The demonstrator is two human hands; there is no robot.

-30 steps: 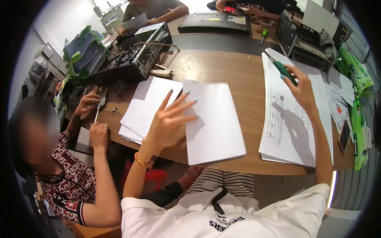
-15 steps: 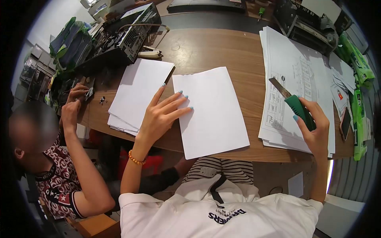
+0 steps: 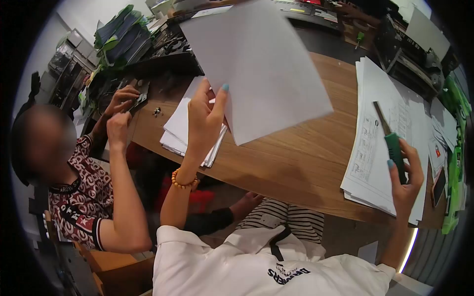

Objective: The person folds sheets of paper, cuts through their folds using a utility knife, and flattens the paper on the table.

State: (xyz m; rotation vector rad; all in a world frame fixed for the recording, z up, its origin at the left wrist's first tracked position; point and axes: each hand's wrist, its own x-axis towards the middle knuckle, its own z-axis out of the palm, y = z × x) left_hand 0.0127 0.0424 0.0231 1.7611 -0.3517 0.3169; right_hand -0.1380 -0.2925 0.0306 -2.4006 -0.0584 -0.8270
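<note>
My left hand (image 3: 203, 116) pinches the left edge of a blank white sheet of paper (image 3: 269, 74), which is raised above the table and tilted. Its fingers are partly hidden behind the sheet. In my right hand (image 3: 409, 180) is a knife (image 3: 393, 148) with a green handle, its narrow blade pointing up and away from me. The knife is over a stack of printed sheets (image 3: 368, 158) on the right. Beneath and beside my left wrist lies a stack of white paper (image 3: 177, 118).
A co-worker (image 3: 81, 192) sits at the left, both hands near a small part at the table edge. Small metal bits (image 3: 157, 112) lie close by. A phone (image 3: 438, 188) and green packets (image 3: 452, 202) are at the right. A black machine (image 3: 405, 64) stands at the back right.
My left hand was spread on the sheet lying on the table; now it grips the sheet and has lifted it up and away. The knife stays in my right hand, turned more upright.
</note>
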